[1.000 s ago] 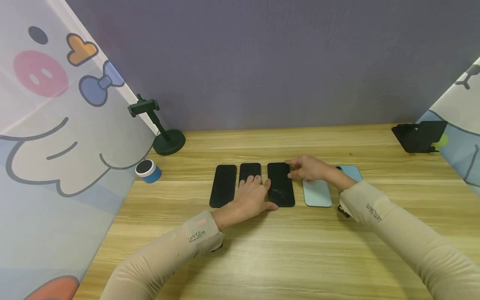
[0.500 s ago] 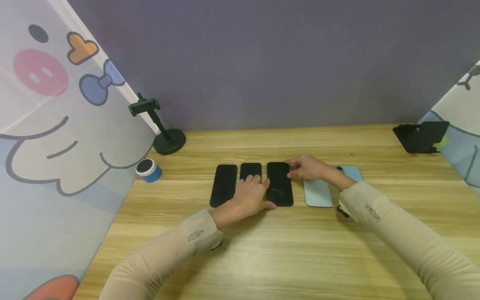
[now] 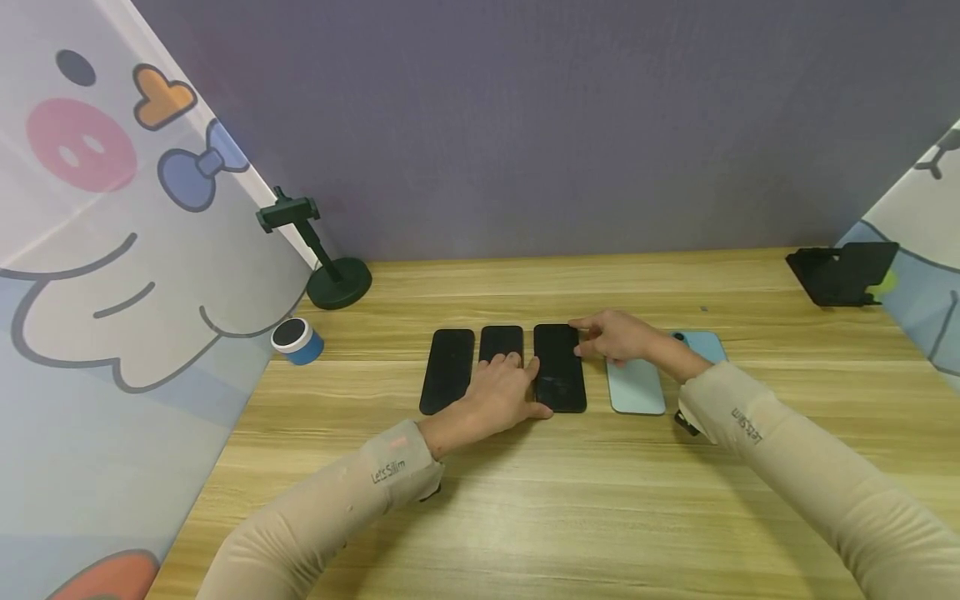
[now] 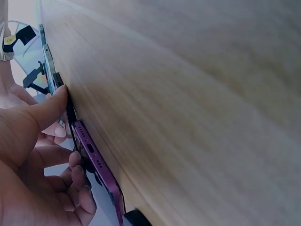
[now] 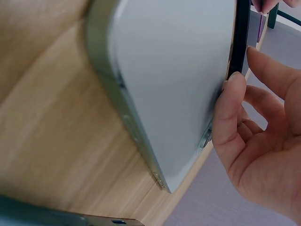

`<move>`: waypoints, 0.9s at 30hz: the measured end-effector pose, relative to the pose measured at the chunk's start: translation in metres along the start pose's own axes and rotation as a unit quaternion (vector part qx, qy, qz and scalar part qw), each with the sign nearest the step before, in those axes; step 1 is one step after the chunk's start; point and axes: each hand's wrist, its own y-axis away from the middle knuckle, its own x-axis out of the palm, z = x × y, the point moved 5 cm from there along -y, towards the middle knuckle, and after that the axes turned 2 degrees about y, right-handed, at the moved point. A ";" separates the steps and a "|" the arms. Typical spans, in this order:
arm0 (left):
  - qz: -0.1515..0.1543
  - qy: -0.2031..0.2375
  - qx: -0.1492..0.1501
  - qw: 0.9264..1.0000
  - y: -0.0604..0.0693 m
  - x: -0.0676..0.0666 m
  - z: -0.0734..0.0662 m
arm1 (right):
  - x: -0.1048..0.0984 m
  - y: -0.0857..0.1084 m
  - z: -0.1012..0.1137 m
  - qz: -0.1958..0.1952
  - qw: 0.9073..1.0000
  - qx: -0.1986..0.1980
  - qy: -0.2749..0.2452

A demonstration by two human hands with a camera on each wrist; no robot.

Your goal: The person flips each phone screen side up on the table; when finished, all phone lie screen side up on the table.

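Three dark-screened phones lie side by side. My left hand (image 3: 498,396) lies over the lower part of the middle one (image 3: 501,339), its thumb and index finger gripping the lower left corner of the right-hand black phone (image 3: 558,367). Thumb and index finger of my right hand (image 3: 618,336) hold that phone's upper right edge. In the left wrist view the left hand (image 4: 28,146) is beside a purple-edged phone (image 4: 101,165). The right wrist view shows the right hand (image 5: 268,127) at the black edge (image 5: 241,37), beside a pale phone (image 5: 174,70).
The leftmost dark phone (image 3: 447,371) lies beside my left hand. A pale phone (image 3: 636,387) and a light blue one (image 3: 703,346) are partly under my right arm. Farther out stand a blue-and-white jar (image 3: 297,342), a dark green stand (image 3: 339,283) and a black stand (image 3: 843,273).
The right-hand black phone has shifted slightly left and straightened, with both hands at its edges. Over the last half second hardly anything has moved.
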 end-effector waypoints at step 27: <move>-0.053 0.032 0.116 0.991 -0.033 -0.007 -0.054 | -0.045 0.065 -0.054 -0.087 0.996 -0.001 -0.038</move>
